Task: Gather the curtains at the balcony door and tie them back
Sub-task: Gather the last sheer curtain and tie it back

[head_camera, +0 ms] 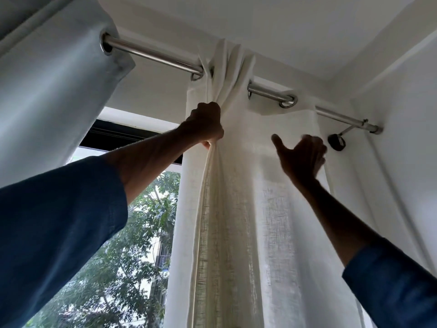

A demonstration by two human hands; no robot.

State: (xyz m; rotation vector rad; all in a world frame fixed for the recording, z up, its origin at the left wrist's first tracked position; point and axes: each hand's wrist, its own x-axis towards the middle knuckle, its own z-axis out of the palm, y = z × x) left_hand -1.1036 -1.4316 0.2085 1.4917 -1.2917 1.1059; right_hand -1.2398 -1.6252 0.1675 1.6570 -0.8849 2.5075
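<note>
A: The white curtain [236, 209] hangs from the metal rod [153, 54], in the middle of the view, from about 12 o'clock down to 6 o'clock. Its top part is bunched together on the rod in some folds.

B: And the hands, where are they?

A: The left hand [205, 125] is a little above the centre, towards 12 o'clock. It is closed as a fist around a bundle of the curtain folds, just under the rod. The right hand [301, 157] is at about 2 o'clock from the centre. It is wide, with the thumb standing out to the left, and its fingers [314, 147] lie against the flat part of the curtain. I cannot tell if they pinch any cloth; they are blurred.

B: Is there another curtain?

A: Yes, a grey-blue curtain [54, 91] at 10 o'clock, with its ring around the same rod, well apart from the white one. At 3 o'clock the rod ends at the wall, held by a bracket [337, 143].

B: What is behind?

A: Between the two curtains, at 7 o'clock, the window [132, 233] shows green trees. Both sleeves [59, 233] are blue.
</note>
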